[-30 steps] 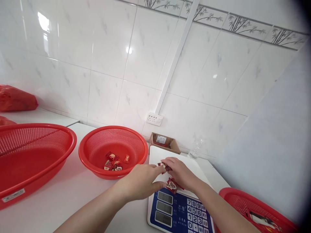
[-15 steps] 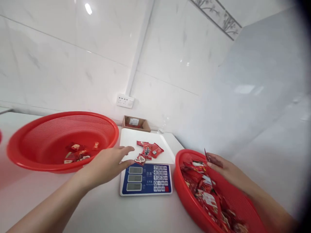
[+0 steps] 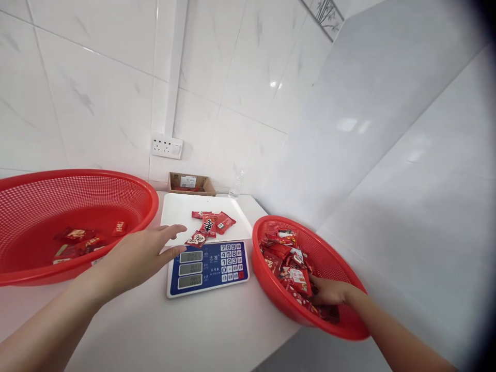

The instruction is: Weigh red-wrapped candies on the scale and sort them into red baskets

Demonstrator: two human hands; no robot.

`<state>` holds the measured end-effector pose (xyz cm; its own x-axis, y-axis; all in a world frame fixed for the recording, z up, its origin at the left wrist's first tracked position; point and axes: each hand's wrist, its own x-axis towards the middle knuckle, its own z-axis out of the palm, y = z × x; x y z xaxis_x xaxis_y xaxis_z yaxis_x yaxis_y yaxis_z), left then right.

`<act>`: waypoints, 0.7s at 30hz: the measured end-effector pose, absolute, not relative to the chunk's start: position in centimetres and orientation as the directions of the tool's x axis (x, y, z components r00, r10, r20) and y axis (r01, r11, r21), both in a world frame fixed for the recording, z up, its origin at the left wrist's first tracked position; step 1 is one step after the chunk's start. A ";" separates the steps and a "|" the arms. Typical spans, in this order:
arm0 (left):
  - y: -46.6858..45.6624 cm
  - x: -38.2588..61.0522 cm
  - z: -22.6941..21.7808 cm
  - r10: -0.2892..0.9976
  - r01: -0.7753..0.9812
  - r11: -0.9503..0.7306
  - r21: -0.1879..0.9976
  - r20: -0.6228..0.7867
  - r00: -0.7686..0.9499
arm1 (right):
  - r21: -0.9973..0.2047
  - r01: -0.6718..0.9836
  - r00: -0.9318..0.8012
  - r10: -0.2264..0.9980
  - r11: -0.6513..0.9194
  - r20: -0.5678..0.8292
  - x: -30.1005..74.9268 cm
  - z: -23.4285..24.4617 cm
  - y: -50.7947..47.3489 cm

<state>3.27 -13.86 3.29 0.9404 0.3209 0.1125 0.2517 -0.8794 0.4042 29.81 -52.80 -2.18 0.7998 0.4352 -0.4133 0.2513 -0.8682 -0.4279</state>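
Fingertips of right hand (image 3: 329,292) buried among wrapped sweets (image 3: 294,268), grasp unclear. Readouts on scale (image 3: 209,263) just beside left hand (image 3: 135,256) too small to read. Beyond that hand, red basket (image 3: 77,178) cut by picture edge.

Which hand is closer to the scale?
Left. The left hand hovers at the scale's left edge; the right hand is inside the red basket right of it.

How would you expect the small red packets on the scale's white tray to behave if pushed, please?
The packets look like thin crinkled wrappers, so probably light and floppy. The white tray looks smooth, so they would likely slide, not roll.
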 end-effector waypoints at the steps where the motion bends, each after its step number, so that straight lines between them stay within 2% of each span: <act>1: -13.9 3.3 3.3 0.318 0.249 -0.882 0.401 0.115 0.941 | -0.441 0.237 0.786 0.438 -0.866 -0.437 29.8 -2.2 -52.6; 10: -14.7 2.9 4.2 0.294 0.233 -0.882 0.408 0.093 0.951 | -0.638 0.149 0.777 0.489 -0.755 -0.398 29.1 -1.5 -51.2; 17: -14.7 2.8 4.2 0.304 0.239 -0.878 0.415 0.099 0.947 | -0.771 0.147 0.894 0.417 -0.620 -0.165 30.7 0.2 -51.0; 21: -14.4 2.8 3.8 0.313 0.237 -0.878 0.416 0.124 0.942 | -0.825 0.139 0.918 0.384 -0.547 -0.100 31.1 1.6 -50.4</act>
